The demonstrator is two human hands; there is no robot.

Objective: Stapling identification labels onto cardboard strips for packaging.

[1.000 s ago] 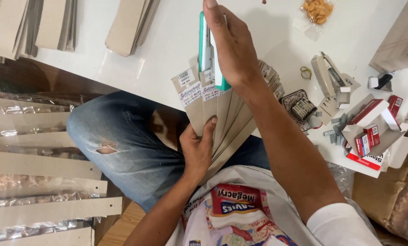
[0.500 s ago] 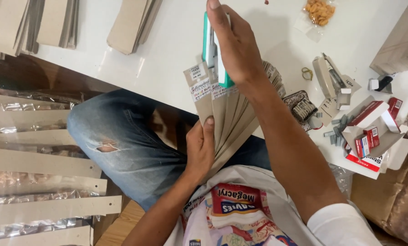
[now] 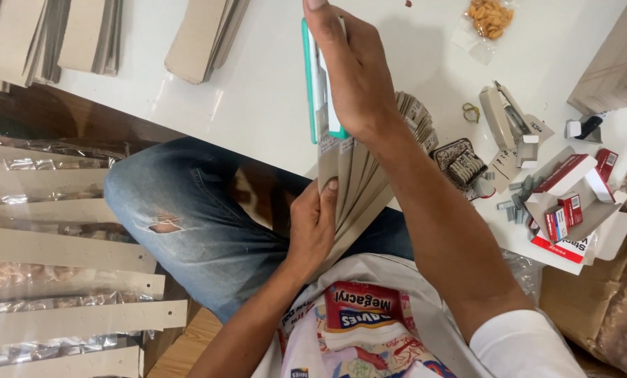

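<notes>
I see left hand (image 3: pixel 313 227) at frame centre pinching fanned cardboard strips (image 3: pixel 352 189) at lower end, so single strips separate. Right hand (image 3: pixel 352 77), top centre, closed around teal stapler (image 3: pixel 313 84) over strip tops. Spare staple boxes (image 3: pixel 562 210) on table (image 3: pixel 257 91), right.

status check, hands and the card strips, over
Left hand grips fanned stack of brown cardboard strips. Right hand holds teal stapler at strip tops. Nothing blocking over white table.
</notes>
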